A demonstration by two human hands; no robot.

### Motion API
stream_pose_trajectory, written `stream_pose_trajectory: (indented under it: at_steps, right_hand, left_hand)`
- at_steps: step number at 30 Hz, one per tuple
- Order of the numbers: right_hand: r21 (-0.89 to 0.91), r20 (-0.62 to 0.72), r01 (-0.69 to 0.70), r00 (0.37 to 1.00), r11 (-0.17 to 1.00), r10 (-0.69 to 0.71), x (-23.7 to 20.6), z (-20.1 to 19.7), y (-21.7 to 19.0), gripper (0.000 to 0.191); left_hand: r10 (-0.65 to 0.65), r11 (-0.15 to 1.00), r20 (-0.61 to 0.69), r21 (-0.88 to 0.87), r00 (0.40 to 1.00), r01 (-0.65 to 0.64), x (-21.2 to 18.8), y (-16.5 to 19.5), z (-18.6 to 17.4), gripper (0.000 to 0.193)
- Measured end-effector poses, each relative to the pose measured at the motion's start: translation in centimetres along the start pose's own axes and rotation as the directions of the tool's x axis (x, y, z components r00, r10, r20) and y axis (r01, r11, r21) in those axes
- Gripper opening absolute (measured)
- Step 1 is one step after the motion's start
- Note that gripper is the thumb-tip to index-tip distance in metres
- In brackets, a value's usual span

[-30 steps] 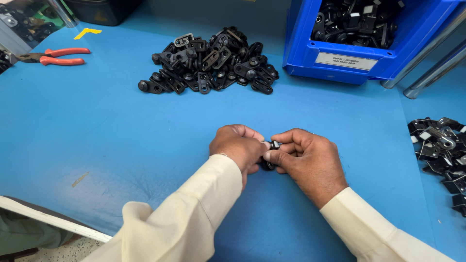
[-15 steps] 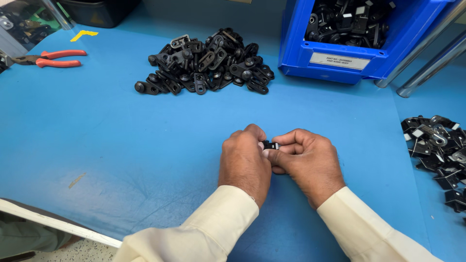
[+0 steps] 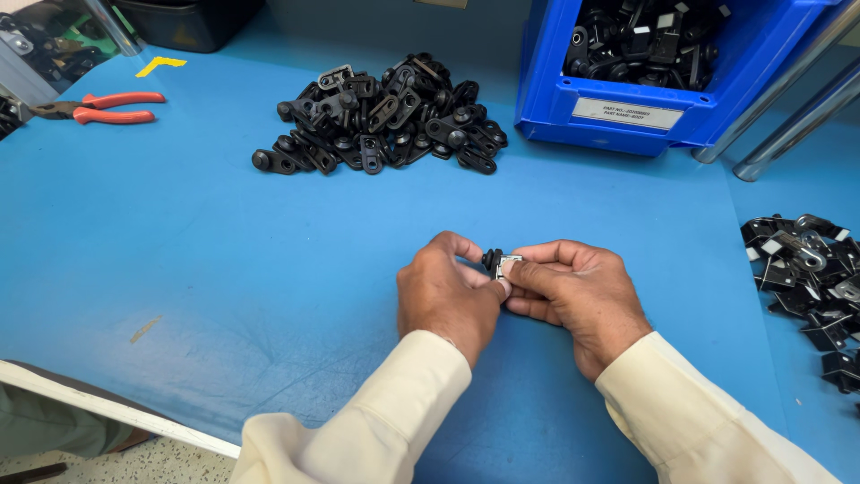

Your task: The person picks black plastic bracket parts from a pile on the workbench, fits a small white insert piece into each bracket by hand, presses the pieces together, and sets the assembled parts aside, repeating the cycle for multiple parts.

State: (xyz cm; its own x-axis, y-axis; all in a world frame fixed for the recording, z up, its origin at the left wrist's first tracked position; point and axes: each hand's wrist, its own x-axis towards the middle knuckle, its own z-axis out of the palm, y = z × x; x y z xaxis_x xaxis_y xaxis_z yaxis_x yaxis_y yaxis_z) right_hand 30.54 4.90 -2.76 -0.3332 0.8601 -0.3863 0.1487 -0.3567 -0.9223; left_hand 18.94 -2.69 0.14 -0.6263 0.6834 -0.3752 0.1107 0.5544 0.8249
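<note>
Just below the middle of the frame, the left hand point(image 3: 445, 296) and the right hand point(image 3: 578, 296) meet over the blue bench point(image 3: 224, 260), fingertips touching. Between them they hold a small black plastic part point(image 3: 494, 261) with a pale metal clip on it; its round black end sticks up above the fingers. The right hand's grip is pressed together, thumb and forefinger pinching the part from the right. The left hand's grip closes on it from the left, its knuckles turned up toward the camera, so the fingertips themselves are hidden. Both wrists come in from the lower edge in cream sleeves point(image 3: 376, 421).

In the upper middle of the frame lies a loose pile of black plastic brackets point(image 3: 385, 112), well apart from the hands. To its right, in the upper right, stands a blue bin point(image 3: 627, 112) filled with more black parts and carrying a white label on its front wall. At the right edge, another heap of black parts with metal clips point(image 3: 806, 278) spreads over the bench. In the upper left lie red-handled pliers point(image 3: 107, 108), with a yellow scrap point(image 3: 161, 64) just beyond them.
</note>
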Motion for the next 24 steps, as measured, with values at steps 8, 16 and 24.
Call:
stream_pose_trajectory:
  at_steps: [8, 16, 24]
  right_hand:
    - [-0.062, -0.06, 0.062, 0.996, 0.996, -0.066, -0.1, 1.1, 0.1, 0.018]
    - [-0.082, -0.113, 0.126, 0.984, 0.989, -0.135, -0.5, 2.1, -0.6, 0.016]
    - [-0.003, 0.074, 0.024, 0.997, 1.0, -0.023, -0.5, -0.7, -0.4, 0.023]
  left_hand:
    - [0.127, 0.992, -0.091, 0.024, 0.988, -0.125, 0.1, -1.2, 0.2, 0.024]
    - [0.436, 0.884, -0.086, 0.226, 0.896, -0.409, -1.2, -1.2, 1.0, 0.032]
    - [-0.01, 0.976, 0.081, -0.218, 0.997, 0.027, -0.1, -0.5, -0.5, 0.042]
